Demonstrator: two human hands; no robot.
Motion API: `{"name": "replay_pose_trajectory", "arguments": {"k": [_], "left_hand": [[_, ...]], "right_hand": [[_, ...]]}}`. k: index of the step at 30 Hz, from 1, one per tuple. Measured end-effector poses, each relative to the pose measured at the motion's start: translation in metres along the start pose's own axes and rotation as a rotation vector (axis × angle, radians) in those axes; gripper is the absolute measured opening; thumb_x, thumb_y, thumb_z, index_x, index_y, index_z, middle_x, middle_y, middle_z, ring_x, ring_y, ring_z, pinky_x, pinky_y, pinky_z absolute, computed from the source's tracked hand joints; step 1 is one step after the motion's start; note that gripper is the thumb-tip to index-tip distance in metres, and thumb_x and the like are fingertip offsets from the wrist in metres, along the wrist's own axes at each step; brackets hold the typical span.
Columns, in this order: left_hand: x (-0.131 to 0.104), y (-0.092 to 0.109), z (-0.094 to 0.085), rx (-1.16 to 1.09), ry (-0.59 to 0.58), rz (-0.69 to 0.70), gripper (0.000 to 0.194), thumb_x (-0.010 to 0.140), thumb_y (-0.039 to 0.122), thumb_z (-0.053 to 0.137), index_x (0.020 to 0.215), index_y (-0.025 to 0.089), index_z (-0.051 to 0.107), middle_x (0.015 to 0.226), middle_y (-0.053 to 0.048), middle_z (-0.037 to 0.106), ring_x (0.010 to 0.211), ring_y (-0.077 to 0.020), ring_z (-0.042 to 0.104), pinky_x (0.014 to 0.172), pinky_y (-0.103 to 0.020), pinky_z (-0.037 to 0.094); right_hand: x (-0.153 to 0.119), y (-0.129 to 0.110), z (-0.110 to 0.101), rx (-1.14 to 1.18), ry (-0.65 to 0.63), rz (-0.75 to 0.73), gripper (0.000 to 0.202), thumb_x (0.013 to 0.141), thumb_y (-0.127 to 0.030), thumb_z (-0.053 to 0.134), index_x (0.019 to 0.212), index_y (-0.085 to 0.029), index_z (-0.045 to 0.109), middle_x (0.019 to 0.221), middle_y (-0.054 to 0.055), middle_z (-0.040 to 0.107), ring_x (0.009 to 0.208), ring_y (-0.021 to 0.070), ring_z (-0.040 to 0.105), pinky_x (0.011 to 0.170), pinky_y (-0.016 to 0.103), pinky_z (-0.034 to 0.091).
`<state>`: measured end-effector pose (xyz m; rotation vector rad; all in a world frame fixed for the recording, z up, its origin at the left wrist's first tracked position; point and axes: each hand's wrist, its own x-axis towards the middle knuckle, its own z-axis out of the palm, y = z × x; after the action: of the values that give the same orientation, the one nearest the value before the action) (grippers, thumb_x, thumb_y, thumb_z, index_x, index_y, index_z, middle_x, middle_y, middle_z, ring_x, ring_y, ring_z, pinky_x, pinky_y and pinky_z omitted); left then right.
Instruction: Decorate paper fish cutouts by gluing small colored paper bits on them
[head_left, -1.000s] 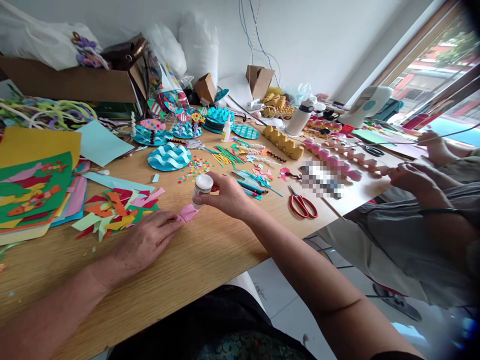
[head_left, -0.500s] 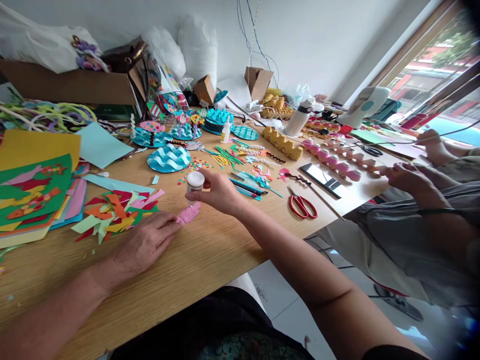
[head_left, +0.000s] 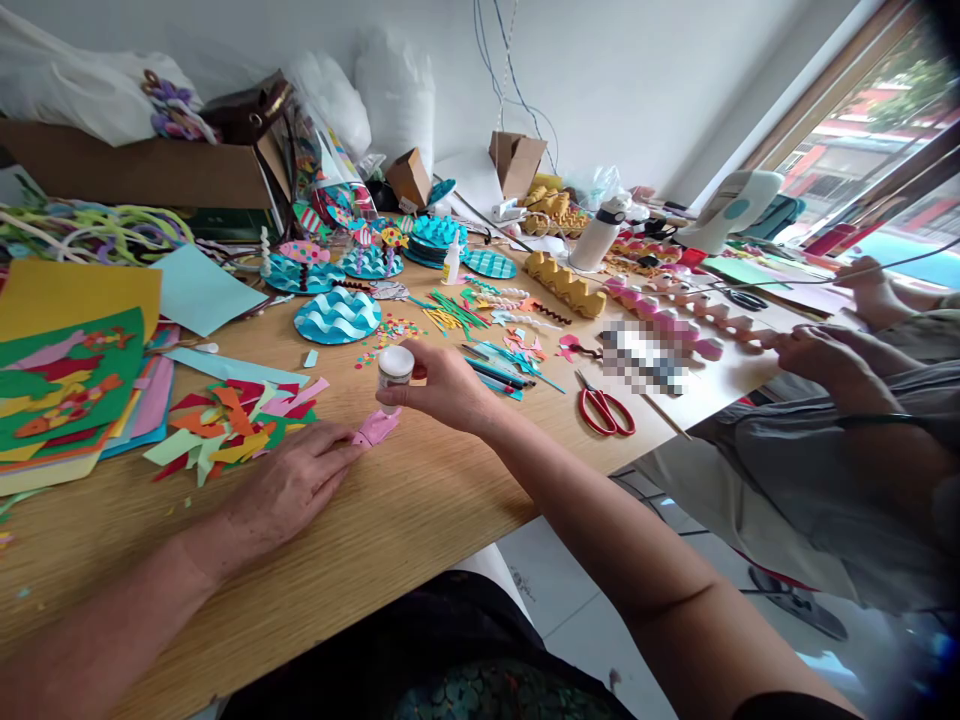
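Note:
In my right hand (head_left: 439, 385) is a small bottle (head_left: 395, 366), gripped between thumb and fingers, with its round white end facing up. The bottle's lower end is partly behind my thumb, just above a small pink paper piece (head_left: 375, 428); whether it touches the paper I cannot tell. My left hand (head_left: 296, 475) lies low on the table, fingers stretched out together, with the fingertips pressing on the left end of that pink paper. Left of the bottle, a heap of coloured paper scraps (head_left: 232, 425) lies beyond my left hand.
Red-handled scissors (head_left: 604, 408) and pencils (head_left: 499, 372) lie to the right. Behind stand wavy blue paper discs (head_left: 337, 317) and a glue bottle (head_left: 451, 260). Coloured sheets (head_left: 75, 385) are stacked at left. Another person's hands (head_left: 814, 355) are at the right edge.
My right hand and the bottle have shifted very slightly right and down, and the bottle leans a little differently. My left hand stays on the pink paper.

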<state>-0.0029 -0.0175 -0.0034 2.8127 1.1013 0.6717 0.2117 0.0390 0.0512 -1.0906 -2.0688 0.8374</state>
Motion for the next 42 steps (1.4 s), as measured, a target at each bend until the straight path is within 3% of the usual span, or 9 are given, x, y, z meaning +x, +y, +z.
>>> {"name": "replay_pose_trajectory", "arguments": {"k": [6,15,32,42], "left_hand": [[0.0022,0.0009,-0.0020,0.052,-0.012,0.023,0.036,0.091,0.022,0.029,0.101,0.018,0.062,0.102,-0.010,0.061,0.095,-0.0207,0.056,0.080,-0.034,0.050],[0.0002,-0.0025,0.0013,0.015,-0.060,0.009,0.034,0.090,0.023,0.031,0.108,0.020,0.059,0.109,-0.008,0.061,0.103,-0.0220,0.055,0.087,-0.039,0.047],[-0.0011,-0.0015,0.0027,0.014,-0.011,-0.016,0.034,0.091,0.026,0.032,0.108,0.018,0.060,0.111,-0.008,0.061,0.105,-0.0239,0.054,0.088,-0.041,0.047],[-0.0014,-0.0041,0.0032,0.024,-0.043,-0.007,0.034,0.091,0.026,0.032,0.107,0.017,0.061,0.112,-0.009,0.061,0.104,-0.0229,0.054,0.087,-0.039,0.047]], "right_hand": [[-0.0027,-0.0028,-0.0024,0.022,0.003,-0.012,0.029,0.067,-0.037,0.065,0.082,-0.015,0.056,0.075,-0.001,0.057,0.069,0.0096,0.050,0.062,0.021,0.035],[-0.0009,-0.0064,0.0012,0.006,-0.028,-0.013,0.029,0.068,-0.039,0.064,0.082,-0.015,0.055,0.075,-0.001,0.058,0.068,0.0099,0.050,0.061,0.021,0.034],[-0.0014,-0.0018,-0.0020,-0.057,0.027,-0.029,0.027,0.066,-0.037,0.066,0.080,-0.015,0.057,0.072,-0.001,0.057,0.067,0.0096,0.049,0.061,0.022,0.033],[-0.0016,-0.0030,-0.0031,-0.072,-0.003,-0.026,0.026,0.068,-0.036,0.065,0.081,-0.016,0.056,0.074,-0.001,0.058,0.067,0.0101,0.051,0.060,0.022,0.032]]}}
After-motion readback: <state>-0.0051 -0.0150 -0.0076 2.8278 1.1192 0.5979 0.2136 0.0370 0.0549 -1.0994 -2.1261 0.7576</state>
